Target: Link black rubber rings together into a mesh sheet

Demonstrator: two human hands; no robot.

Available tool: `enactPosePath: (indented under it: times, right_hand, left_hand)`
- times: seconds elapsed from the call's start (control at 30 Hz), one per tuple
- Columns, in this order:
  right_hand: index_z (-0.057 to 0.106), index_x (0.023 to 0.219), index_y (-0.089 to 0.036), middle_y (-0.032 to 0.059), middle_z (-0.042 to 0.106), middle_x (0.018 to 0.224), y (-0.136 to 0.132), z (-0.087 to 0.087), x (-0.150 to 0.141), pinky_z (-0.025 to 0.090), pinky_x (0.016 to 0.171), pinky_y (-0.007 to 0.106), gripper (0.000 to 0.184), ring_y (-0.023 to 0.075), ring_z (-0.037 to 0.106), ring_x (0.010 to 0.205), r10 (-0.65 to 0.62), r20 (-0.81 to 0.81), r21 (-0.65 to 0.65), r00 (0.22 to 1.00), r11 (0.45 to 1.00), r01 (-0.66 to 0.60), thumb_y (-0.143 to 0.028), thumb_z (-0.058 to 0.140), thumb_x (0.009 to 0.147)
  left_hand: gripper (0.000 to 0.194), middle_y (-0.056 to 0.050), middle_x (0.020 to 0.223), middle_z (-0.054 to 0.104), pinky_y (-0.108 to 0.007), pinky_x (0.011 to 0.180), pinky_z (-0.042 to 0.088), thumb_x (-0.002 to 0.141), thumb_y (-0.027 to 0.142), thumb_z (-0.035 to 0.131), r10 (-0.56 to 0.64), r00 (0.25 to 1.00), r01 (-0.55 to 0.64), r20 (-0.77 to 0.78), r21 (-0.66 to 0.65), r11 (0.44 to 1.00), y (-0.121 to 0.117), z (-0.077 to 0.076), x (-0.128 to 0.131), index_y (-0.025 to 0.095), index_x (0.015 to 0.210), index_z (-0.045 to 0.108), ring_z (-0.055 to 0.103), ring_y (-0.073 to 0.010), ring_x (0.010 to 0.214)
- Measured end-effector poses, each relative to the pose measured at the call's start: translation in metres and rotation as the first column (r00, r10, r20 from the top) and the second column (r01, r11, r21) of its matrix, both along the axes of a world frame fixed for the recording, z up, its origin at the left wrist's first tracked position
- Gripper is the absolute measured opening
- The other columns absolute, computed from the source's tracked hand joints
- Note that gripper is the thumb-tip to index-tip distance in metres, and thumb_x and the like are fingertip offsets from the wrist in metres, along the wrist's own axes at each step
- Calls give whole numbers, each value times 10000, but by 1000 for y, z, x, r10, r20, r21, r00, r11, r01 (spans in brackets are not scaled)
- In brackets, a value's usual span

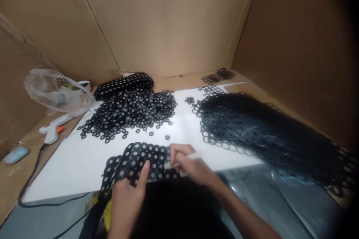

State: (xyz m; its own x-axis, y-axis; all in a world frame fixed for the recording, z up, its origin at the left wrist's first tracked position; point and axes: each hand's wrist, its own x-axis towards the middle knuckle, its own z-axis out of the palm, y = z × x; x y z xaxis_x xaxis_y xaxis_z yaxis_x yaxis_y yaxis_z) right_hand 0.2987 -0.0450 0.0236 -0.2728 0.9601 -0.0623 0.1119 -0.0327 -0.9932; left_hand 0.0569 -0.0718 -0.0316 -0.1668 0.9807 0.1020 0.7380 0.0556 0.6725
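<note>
A black strip of linked rings with pale round centres (134, 160) lies at the front edge of the white board (78, 164). My left hand (126, 198) presses on its near end, thumb stretched up onto the rings. My right hand (190, 166) is curled around a thin pale stick-like tool (182, 160) whose tip rests on the strip's right end. Loose black rings with pale centres (131, 112) are heaped further back on the board.
A big pile of empty black ring mesh (266, 134) covers the right side. A white glue gun (53, 129) with its black cord, a clear plastic bag (56, 91) and a dotted black pad (123, 84) sit at left and back. Cardboard walls (168, 22) surround the work area.
</note>
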Motion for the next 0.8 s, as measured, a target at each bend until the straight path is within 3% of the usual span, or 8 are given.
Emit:
enactPosePath:
  times: [0.17,0.3,0.5,0.8]
  right_hand:
    - [637,769,-197,-18,646,716,-2,2,-5,415,602,220,210,136,606,668,20,95,40,995,999,-24,-108,494,894]
    - [650,811,-199,-18,647,738,-5,4,-5,431,625,229,197,142,615,685,26,53,72,998,997,-30,-121,504,919]
    - [653,798,-200,-10,640,730,-5,4,-4,427,626,235,210,152,614,700,61,72,56,996,996,-65,-124,493,911]
    - [623,789,-206,-13,630,730,-3,2,-5,414,629,249,201,159,611,703,35,95,32,995,999,-38,-146,465,899]
  left_hand:
    - [566,-152,1127,846,-590,1127,555,842,737,712,-10,1000,9,-15,-62,998,5,14,1,245,1085,853,736,-446,1254]
    - [605,-158,1132,837,-583,1196,502,817,739,739,-2,1000,3,29,-37,999,7,18,4,212,1103,818,724,-430,1273]
    - [486,-124,1228,814,-540,1183,535,882,614,719,-15,1000,14,16,61,998,4,8,2,248,1193,794,709,-392,1316]
    - [479,-99,1233,817,-555,1142,561,888,618,675,-193,981,193,-20,172,966,3,-8,-19,288,1214,793,699,-386,1324]
